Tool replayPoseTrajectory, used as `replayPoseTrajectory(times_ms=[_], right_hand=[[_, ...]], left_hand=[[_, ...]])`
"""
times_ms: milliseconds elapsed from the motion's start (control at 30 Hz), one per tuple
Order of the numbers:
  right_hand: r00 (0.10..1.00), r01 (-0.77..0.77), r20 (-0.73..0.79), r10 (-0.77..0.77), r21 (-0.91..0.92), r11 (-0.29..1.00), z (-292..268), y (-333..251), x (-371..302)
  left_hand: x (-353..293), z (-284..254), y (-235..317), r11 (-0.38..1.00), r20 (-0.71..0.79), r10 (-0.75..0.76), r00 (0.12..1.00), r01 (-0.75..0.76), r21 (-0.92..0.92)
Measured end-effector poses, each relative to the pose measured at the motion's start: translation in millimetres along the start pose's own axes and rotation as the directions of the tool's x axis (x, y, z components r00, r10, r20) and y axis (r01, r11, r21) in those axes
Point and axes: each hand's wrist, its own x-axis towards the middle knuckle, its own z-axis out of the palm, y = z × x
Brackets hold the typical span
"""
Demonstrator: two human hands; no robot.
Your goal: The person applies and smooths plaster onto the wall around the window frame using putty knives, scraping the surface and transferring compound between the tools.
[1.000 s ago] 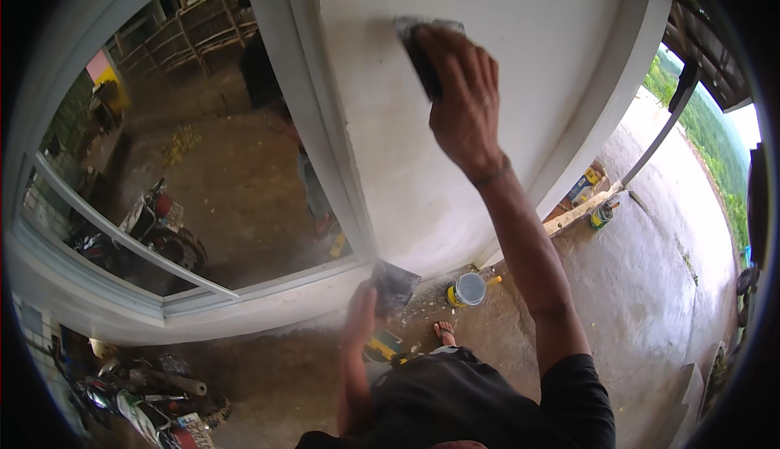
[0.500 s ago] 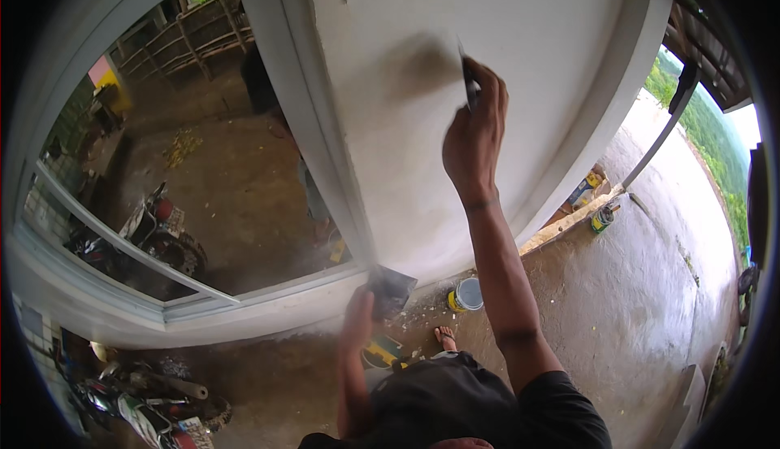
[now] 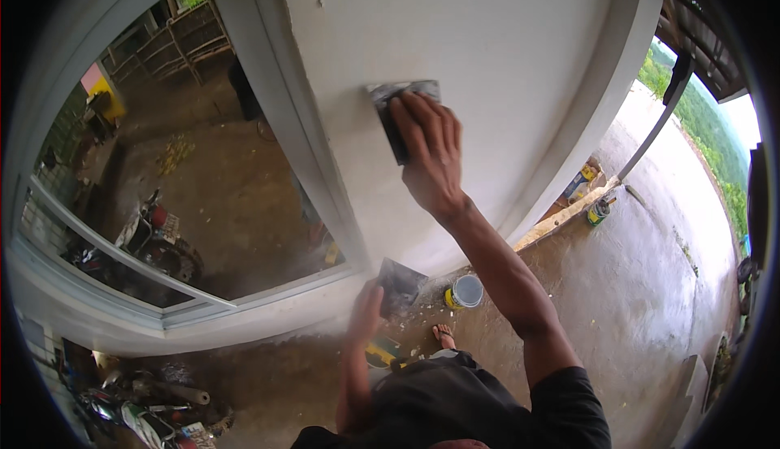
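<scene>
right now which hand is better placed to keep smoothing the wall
Right. The right hand presses the trowel flat on the white wall; the left hand hangs low, holding a putty-laden plate.

House under renovation: fresh white wall (image 3: pixel 487 59), rough concrete floor (image 3: pixel 634 303).

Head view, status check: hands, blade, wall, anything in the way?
Right hand pressing putty blade flat on white wall. Left hand low, holding second scraper. Small can on floor below; wall patch unobstructed.
</scene>
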Motion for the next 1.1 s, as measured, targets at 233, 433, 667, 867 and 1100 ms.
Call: replayPoseTrajectory(times_ms=[233,433,667,867,1100], right_hand=[[0.981,-0.093,0.184,0.065,0.148,0.985,16.9,-5.6,-79.9],[0.911,-0.38,-0.102,0.399,0.167,0.91,-5.0,3.2,20.6],[0.958,-0.248,0.187,0.219,0.148,0.958,19.6,-45.9,-67.1],[0.954,-0.279,-0.065,0.292,0.157,0.947,-28.8,-13.2,36.3],[0.992,0.005,0.124,-0.005,0.001,1.0,25.5,-24.2,-20.0]], left_hand=[[2.8,-12.3,-15.0,0.999,0.001,0.03,1.0,-0.03,0.031],[-6.1,-10.6,8.1,0.995,0.019,-0.071,0.997,0.072,-0.067],[-1.1,10.6,36.8,0.988,0.062,-0.105,0.993,0.111,-0.106],[-1.9,6.2,21.9,0.981,0.075,-0.105,0.992,0.116,-0.154],[-8.8,4.5,16.4,0.961,0.032,-0.099,0.995,0.104,-0.255]])
